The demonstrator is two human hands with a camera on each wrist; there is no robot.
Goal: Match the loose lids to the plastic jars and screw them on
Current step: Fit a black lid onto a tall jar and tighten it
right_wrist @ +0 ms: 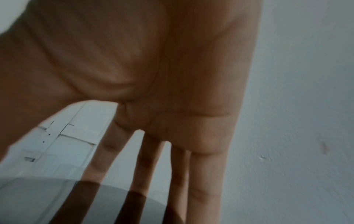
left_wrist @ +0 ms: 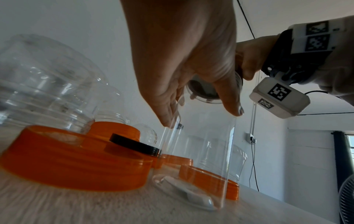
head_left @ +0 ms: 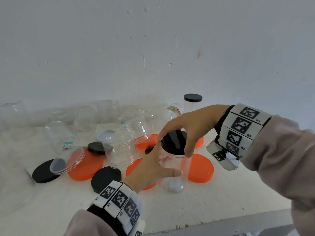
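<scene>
Two capped jars: the held jar (head_left: 172,160) in the left grip (head_left: 150,167), with its black lid (head_left: 174,141) under the right grip (head_left: 190,126), and a far jar (head_left: 192,106) behind the grips. Four loose black lids (head_left: 105,178): three left of the grips, one half hidden just behind. Five orange lids (head_left: 201,168) ring the grips. One clear lid (head_left: 67,160) and one pale lid (head_left: 105,135) lie left. About nine open jars (head_left: 119,150) stand behind and left; they overlap, so the exact count is unclear.
</scene>
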